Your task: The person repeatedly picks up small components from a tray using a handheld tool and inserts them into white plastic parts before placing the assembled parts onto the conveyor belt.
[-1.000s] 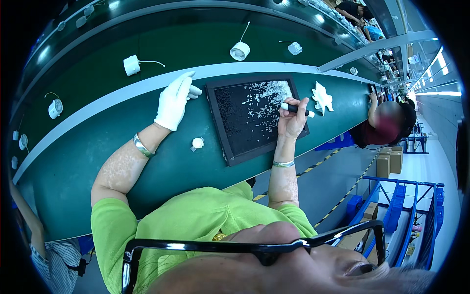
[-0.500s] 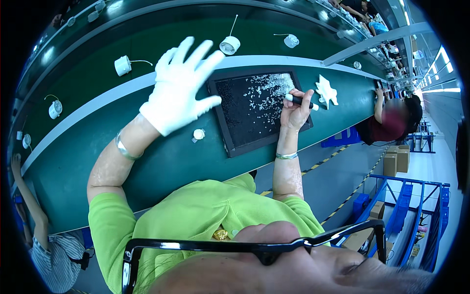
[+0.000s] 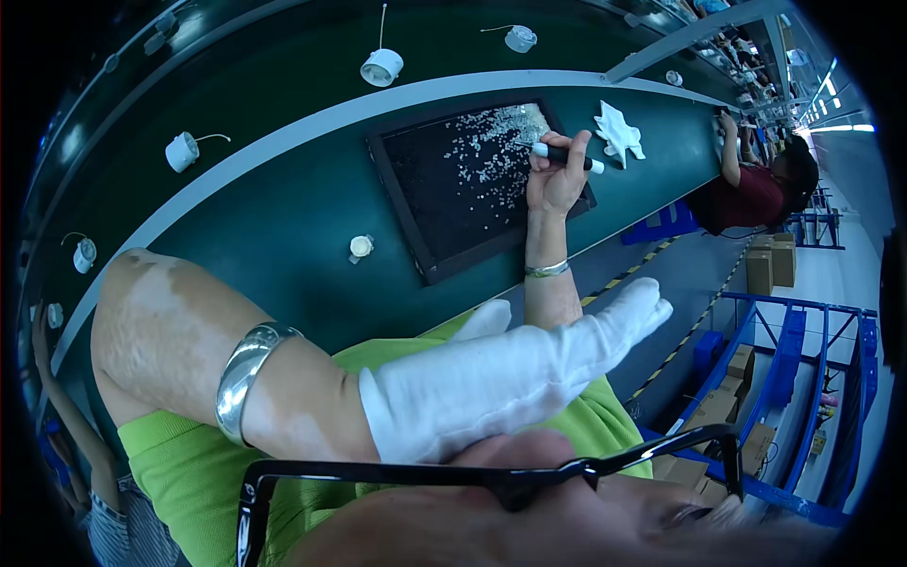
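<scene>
hands — left hand (image 3: 501,378) gloved, flat open, empty | right hand (image 3: 556,180) gripping pen (image 3: 565,157) over tray (image 3: 416,246)

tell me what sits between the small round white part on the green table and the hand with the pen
In the head view, the black tray of tiny white pieces lies between the round white part and the right hand holding the pen.

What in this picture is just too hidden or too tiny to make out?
- The small pale pieces on the dark tray: too small in the head view to tell what they are.
- The tip of the pen-like tool in the right hand: lost among the pieces.
- The left hand, in a white glove: close to the lens and blurred; its palm side is hidden.
- The lower green bench: covered by the left forearm.
</scene>
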